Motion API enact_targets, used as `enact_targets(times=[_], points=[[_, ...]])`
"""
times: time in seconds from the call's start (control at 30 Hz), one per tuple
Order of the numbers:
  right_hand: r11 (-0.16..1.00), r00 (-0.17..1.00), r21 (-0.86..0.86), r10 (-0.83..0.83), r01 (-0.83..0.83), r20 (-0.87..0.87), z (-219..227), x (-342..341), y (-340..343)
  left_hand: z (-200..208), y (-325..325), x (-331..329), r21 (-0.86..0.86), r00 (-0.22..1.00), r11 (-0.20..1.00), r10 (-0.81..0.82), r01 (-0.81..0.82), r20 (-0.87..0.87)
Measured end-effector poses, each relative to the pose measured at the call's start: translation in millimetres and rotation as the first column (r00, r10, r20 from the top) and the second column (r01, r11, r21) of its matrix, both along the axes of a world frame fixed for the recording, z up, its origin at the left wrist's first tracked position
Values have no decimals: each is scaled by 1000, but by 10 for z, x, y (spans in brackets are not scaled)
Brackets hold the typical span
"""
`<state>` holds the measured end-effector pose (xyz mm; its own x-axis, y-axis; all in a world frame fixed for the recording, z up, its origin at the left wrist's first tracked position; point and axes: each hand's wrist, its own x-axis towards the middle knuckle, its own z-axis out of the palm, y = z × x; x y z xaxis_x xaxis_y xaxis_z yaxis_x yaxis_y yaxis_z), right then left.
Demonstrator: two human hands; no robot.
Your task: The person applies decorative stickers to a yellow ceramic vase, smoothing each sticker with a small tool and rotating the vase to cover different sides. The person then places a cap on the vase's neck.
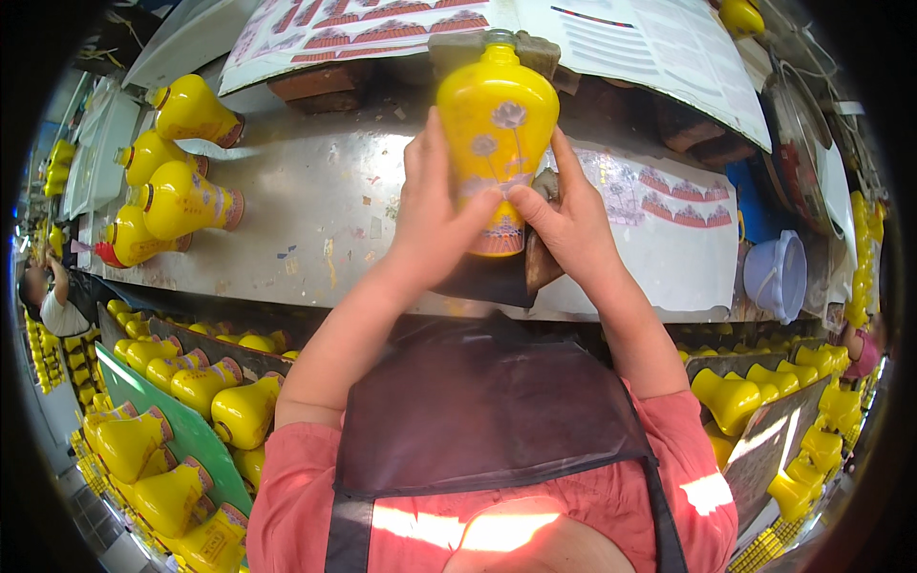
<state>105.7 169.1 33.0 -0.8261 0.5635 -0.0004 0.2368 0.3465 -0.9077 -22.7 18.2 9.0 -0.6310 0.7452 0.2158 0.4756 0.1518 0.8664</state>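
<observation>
A glossy yellow vase-shaped bottle (499, 95) with purple-grey flower decals and a patterned band at its base lies at the middle of the metal table, neck pointing away from me. My left hand (432, 208) wraps its left side, and my right hand (575, 212) its right side. Both thumbs press side by side on the lower front, over the flower stems. The fingers behind the bottle are mostly hidden. Beneath it is a support with dark cloth (489, 279); the neck rests at a brownish block (542, 53).
Several yellow bottles (186, 201) lie at the table's left. Printed decal sheets (683, 253) lie to the right, others on a raised board (382, 29) at the back. A pale bucket (776, 277) stands right. Racks of yellow bottles (244, 411) flank me. Another person (62, 301) is far left.
</observation>
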Motion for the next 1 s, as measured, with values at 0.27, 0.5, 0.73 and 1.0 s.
enact_targets(times=[0.27, 0.5, 0.73, 1.0], points=[[999, 997, -47, -3, -1, -82, 6, -33, 18, 49, 88, 24, 68, 959, 996, 43, -64, 281], [998, 1000, -58, 18, -18, 5, 59, -21, -38, 69, 72, 7, -4, 989, 999, 46, -46, 137], [997, 994, 22, 80, -79, -74, 48, -43, 44, 12, 7, -77, 21, 988, 1000, -10, 7, 154], [991, 998, -120, 64, -62, 14, -49, -89, 88, -33, 88, -41, 24, 996, 999, 45, -43, -76]])
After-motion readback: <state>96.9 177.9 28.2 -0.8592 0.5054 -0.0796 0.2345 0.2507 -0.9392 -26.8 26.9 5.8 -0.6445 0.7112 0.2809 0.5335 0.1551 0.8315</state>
